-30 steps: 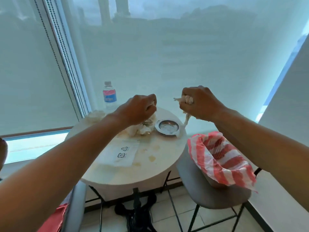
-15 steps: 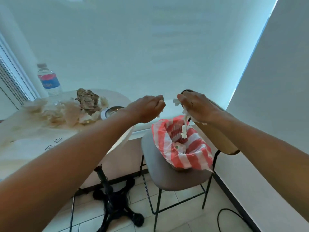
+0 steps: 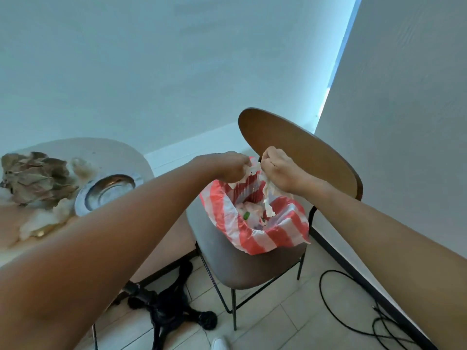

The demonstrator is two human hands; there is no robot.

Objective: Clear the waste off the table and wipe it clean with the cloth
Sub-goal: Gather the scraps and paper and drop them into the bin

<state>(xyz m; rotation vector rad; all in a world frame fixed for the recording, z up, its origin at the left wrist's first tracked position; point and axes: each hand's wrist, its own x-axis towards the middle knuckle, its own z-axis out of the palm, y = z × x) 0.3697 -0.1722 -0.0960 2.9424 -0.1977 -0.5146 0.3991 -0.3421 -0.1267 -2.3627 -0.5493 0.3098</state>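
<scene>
Pale blind and white wall behind, tiled floor below w/ a black cable [image 3: 336, 294] looping near the wall.

Nearest: both forearms reach fwd. Left hand [image 3: 227, 166] and right hand [image 3: 279, 170] sit close together over the striped bag [image 3: 265, 236], each w/ fingers curled, pinching crumpled tissue [image 3: 267, 195]; a strip of it dangles from the right hand into the bag's mouth. Bag is on the grey chair [image 3: 242, 263] seat, already holding some scraps.

Handling: tissue looks v. light, soft, limp and prob. damp, so it tears easily and may cling to fingers. Best pinched as a bunched wad, not by a loose end; releasing low over the opening should stop bits drifting. Bag is thin plastic, floppy, its rim could fold shut.

Left, farther off: round table [image 3: 118, 152] w/ metal dish [image 3: 108, 190], brown crumpled paper [image 3: 35, 178] and more white tissue scraps beside it, so waste remains. Cloth not in view.

Vs 0.5 s ago: view has swung further right and down, bottle now out of frame, hands moved from beside the table edge to directly above the bag and closer to each other.
</scene>
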